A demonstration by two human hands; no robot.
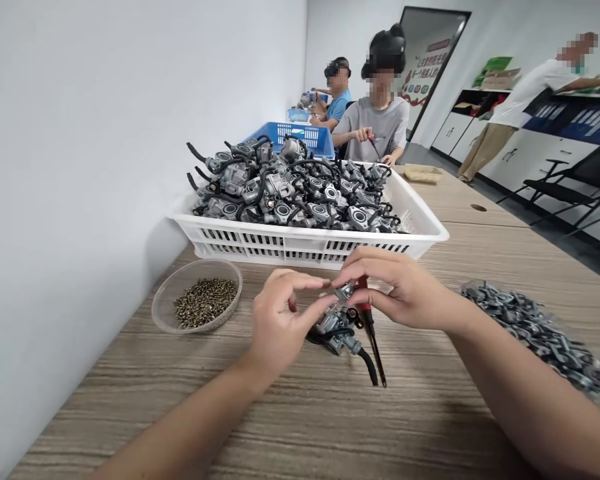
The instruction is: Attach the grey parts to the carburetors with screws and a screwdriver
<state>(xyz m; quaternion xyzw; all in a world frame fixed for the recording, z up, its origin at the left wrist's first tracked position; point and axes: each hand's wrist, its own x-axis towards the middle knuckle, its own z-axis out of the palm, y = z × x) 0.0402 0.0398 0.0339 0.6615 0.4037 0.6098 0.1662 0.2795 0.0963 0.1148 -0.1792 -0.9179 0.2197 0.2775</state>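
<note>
While both hands, left (280, 320) and right (400, 287), pinch a small silvery metal part (345, 291) between their fingertips, apparently for fine alignment, the grey metal carburetor-like assembly with black hose (335, 327) lies beneath on the wood-grain tabletop (300, 427).

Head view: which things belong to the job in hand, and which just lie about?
Likely the job: held small metal part, hosed assembly, screwdriver, bowl of screws, white crate, loose metal parts.

Probably just lying about: blue crate, tan tray, black chair.
</note>
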